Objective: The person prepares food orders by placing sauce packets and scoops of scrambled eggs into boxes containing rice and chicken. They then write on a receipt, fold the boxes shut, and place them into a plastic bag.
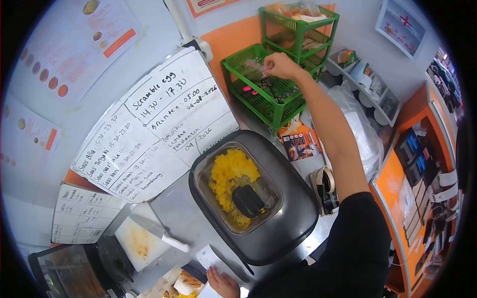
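My right hand (pixel 282 66) is raised over the lower green basket (pixel 271 116), its fingers pinched together. Something thin and dark hangs below the fingers; I cannot make out whether they hold it. Beside it in the basket are clear plastic and a pink item. My left hand (pixel 222 283) lies low in the view, fingers stretched flat on a white printed slip (pixel 211 258). Just left of it is a container of food (pixel 184 285) with white rice, fried pieces and yellow egg, partly cut off by the frame's edge.
A black warmer (pixel 293 218) holds a metal pan of scrambled egg (pixel 233 171) with a black utensil (pixel 248 201). A white-handled knife (pixel 175 243) lies by the cutting board (pixel 141 243). Handwritten whiteboard (pixel 164 119) leans behind; grey bins (pixel 367 87) stand right.
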Motion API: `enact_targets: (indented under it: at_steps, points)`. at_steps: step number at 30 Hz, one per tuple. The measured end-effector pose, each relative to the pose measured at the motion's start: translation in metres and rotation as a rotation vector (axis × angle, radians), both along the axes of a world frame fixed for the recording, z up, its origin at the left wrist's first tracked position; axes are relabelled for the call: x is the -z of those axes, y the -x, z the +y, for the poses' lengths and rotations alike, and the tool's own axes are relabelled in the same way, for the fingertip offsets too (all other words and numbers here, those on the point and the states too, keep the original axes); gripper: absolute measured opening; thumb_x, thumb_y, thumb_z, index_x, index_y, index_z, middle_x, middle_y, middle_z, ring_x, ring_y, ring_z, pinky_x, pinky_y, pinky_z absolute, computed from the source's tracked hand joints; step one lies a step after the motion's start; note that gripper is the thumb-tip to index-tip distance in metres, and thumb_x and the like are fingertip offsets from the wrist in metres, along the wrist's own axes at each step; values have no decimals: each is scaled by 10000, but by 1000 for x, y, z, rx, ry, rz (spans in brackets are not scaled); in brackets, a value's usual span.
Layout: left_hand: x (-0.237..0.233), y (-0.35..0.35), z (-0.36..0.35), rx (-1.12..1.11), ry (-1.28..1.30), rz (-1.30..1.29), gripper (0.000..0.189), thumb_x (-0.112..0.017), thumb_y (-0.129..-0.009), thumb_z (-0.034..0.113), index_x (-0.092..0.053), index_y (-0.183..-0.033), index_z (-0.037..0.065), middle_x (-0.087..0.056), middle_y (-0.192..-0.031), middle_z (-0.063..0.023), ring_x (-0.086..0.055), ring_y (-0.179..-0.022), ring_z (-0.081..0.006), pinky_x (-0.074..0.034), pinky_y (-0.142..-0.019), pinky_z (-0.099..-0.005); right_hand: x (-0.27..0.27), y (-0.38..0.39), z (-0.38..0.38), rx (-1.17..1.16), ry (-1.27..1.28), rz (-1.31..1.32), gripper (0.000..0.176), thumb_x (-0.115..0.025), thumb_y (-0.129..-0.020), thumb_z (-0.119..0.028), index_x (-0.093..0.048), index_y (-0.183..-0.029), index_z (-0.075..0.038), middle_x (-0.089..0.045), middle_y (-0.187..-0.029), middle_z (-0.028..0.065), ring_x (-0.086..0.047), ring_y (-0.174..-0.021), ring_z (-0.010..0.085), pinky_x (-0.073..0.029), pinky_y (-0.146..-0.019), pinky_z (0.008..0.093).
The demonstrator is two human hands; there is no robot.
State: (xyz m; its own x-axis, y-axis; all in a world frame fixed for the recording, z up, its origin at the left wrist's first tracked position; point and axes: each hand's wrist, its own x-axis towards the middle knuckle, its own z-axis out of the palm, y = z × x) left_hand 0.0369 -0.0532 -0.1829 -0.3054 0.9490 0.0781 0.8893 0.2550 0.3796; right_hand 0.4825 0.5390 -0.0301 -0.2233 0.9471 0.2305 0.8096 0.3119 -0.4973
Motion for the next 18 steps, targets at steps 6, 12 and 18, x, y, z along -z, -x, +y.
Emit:
enact_targets:
  at_steps: [6,12,18]
  points:
    - [-1,10,4,20,-129,35,413,-579,-956,117,-523,-1323,-66,-548,-1322,-283,-498,-1241,-463,-396,-1063,-505,-13,-30,17,-33,164,332,255,-811,-827,-249,-713,-854,-15,-676,-789,2,-608,-699,105,-483,-610,289]
    - [-13,10,12,24,-96,49,404,-600,-952,120,-543,-1315,-50,-556,-1303,-285,-514,-1226,-459,-403,-1061,-499,-11,-24,56,154,421,591,187,-737,-838,-188,-753,-940,-32,-701,-823,27,-629,-757,145,-495,-649,315]
    - [-30,-6,24,-54,-52,132,414,-612,-955,135,-543,-1330,-25,-548,-1323,-278,-526,-1220,-450,-417,-1058,-494,36,10,82,117,183,-80,287,-774,-739,-221,-773,-974,-56,-728,-1029,190,-700,-936,328,-542,-823,437]
